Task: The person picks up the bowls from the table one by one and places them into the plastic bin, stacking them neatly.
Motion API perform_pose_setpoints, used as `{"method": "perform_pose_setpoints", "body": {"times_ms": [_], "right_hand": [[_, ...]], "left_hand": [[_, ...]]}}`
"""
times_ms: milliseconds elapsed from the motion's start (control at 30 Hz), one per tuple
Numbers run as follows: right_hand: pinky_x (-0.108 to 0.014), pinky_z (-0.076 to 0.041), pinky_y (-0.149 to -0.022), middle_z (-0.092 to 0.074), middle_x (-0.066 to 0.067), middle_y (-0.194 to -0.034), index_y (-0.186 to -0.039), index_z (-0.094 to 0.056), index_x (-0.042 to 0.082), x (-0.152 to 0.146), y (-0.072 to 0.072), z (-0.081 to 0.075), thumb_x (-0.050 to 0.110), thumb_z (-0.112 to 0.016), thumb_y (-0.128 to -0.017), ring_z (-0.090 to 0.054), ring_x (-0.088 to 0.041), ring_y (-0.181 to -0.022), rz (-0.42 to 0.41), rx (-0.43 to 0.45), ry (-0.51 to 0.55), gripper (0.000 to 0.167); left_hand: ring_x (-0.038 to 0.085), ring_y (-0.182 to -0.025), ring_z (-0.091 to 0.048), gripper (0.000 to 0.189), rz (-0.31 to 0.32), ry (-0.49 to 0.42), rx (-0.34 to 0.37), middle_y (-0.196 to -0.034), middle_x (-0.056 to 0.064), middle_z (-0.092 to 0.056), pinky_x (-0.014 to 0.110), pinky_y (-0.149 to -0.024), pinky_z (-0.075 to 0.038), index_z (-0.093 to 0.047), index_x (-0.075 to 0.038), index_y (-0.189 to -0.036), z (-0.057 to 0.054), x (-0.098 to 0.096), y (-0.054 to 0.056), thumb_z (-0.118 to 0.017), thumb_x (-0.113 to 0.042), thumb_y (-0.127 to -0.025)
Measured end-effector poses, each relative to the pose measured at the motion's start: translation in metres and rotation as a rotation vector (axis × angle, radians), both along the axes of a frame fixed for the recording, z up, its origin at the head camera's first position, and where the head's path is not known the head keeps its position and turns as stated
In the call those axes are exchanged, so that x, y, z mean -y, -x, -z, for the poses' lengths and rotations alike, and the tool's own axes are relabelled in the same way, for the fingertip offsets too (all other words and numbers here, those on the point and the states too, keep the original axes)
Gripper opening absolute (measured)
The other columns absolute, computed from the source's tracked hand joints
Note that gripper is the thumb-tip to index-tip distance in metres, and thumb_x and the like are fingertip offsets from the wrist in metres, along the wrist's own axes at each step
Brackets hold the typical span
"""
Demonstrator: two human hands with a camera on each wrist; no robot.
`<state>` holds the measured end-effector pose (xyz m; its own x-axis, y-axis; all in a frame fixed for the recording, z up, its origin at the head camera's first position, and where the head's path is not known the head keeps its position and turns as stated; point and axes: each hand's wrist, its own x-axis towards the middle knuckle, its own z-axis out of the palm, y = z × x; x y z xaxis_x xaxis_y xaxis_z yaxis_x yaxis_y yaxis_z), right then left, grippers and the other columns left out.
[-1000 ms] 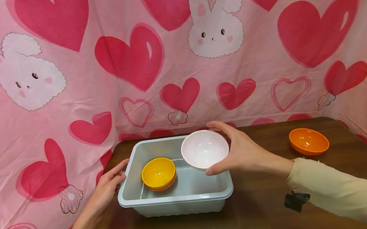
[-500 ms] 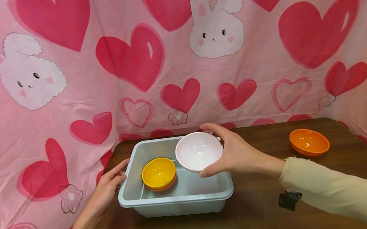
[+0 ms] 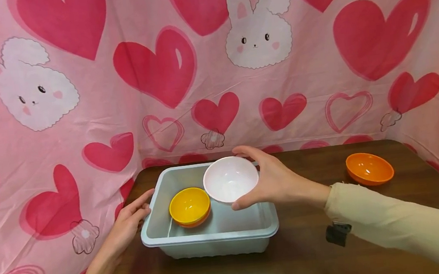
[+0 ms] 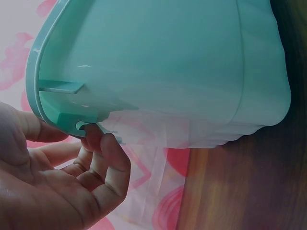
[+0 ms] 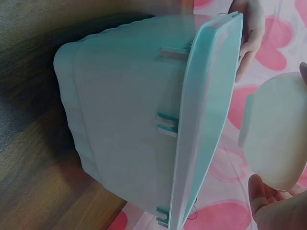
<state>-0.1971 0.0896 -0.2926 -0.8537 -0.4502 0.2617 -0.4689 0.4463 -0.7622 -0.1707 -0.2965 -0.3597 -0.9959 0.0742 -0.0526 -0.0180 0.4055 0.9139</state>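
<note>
In the head view, the right hand [image 3: 273, 179] grips a white bowl [image 3: 230, 179] above the tub [image 3: 213, 247]; a yellow bowl [image 3: 189, 206] sits inside the tub, an orange bowl [image 3: 369, 168] right of it on the desk [image 3: 298, 259]. Left wrist: the left hand [image 4: 60, 184] pinches the tub's rim. Right wrist: the white bowl is apart from the tub.

From my end, I can make out no lettering or numbers in any view. No label, brand or sign is readable to me either.
</note>
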Motion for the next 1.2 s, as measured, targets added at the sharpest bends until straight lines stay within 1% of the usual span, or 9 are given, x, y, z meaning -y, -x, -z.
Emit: {"method": "perform_pose_setpoints", "body": {"times_ms": [167, 367, 633, 733, 933, 1200], "right_hand": [[-0.041, -0.056, -0.092, -0.053, 0.003, -0.146, -0.154, -0.046, 0.022, 0.006, 0.002, -0.001, 0.041, -0.099, -0.061, -0.054, -0.022, -0.122, -0.013, 0.007, -0.008, 0.109], [-0.042, -0.057, -0.094, -0.053, -0.001, -0.148, -0.155, -0.045, 0.018, 0.013, 0.003, -0.004, 0.04, -0.098, -0.063, -0.054, -0.024, -0.124, -0.05, 0.009, 0.001, 0.108], [-0.039, -0.057, -0.092, -0.052, 0.004, -0.147, -0.154, -0.045, 0.023, 0.022, 0.01, -0.003, 0.039, -0.099, -0.063, -0.052, -0.019, -0.124, -0.042, 0.041, -0.022, 0.108], [-0.039, -0.057, -0.092, -0.052, 0.005, -0.147, -0.154, -0.045, 0.023, 0.026, 0.013, -0.002, 0.04, -0.098, -0.063, -0.052, -0.018, -0.124, -0.044, 0.042, -0.032, 0.107], [-0.04, -0.057, -0.093, -0.052, 0.004, -0.146, -0.154, -0.045, 0.022, 0.034, 0.017, -0.002, 0.04, -0.098, -0.065, -0.052, -0.019, -0.124, -0.06, 0.046, -0.032, 0.105], [-0.04, -0.057, -0.093, -0.052, 0.003, -0.146, -0.155, -0.045, 0.021, 0.043, 0.019, -0.006, 0.04, -0.098, -0.064, -0.052, -0.02, -0.125, -0.059, 0.048, -0.046, 0.107]], "left_hand": [[0.026, -0.102, -0.057, 0.059, 0.003, -0.006, 0.0, -0.119, 0.019, -0.057, 0.026, -0.087, -0.055, -0.03, -0.002, -0.165, -0.001, 0.0, -0.001, -0.048, -0.012, -0.11], [0.025, -0.096, -0.057, 0.058, 0.003, -0.029, -0.002, -0.114, 0.018, -0.057, 0.027, -0.082, -0.056, -0.032, 0.0, -0.164, -0.001, 0.0, 0.0, -0.048, -0.009, -0.109], [0.026, -0.099, -0.057, 0.059, 0.01, -0.024, -0.007, -0.117, 0.019, -0.057, 0.026, -0.085, -0.056, -0.03, -0.001, -0.165, -0.001, -0.001, -0.002, -0.048, -0.011, -0.11], [0.025, -0.097, -0.057, 0.058, 0.014, -0.029, -0.016, -0.114, 0.019, -0.057, 0.026, -0.084, -0.056, -0.031, 0.001, -0.164, -0.002, -0.001, -0.001, -0.048, -0.01, -0.109], [0.022, -0.086, -0.057, 0.056, 0.006, -0.047, -0.041, -0.106, 0.016, -0.056, 0.027, -0.075, -0.055, -0.036, 0.004, -0.161, -0.002, -0.001, 0.0, -0.049, -0.006, -0.107], [0.023, -0.088, -0.057, 0.057, 0.005, -0.033, -0.031, -0.107, 0.016, -0.057, 0.027, -0.077, -0.055, -0.035, 0.003, -0.162, -0.002, -0.001, 0.0, -0.049, -0.007, -0.107]]}}
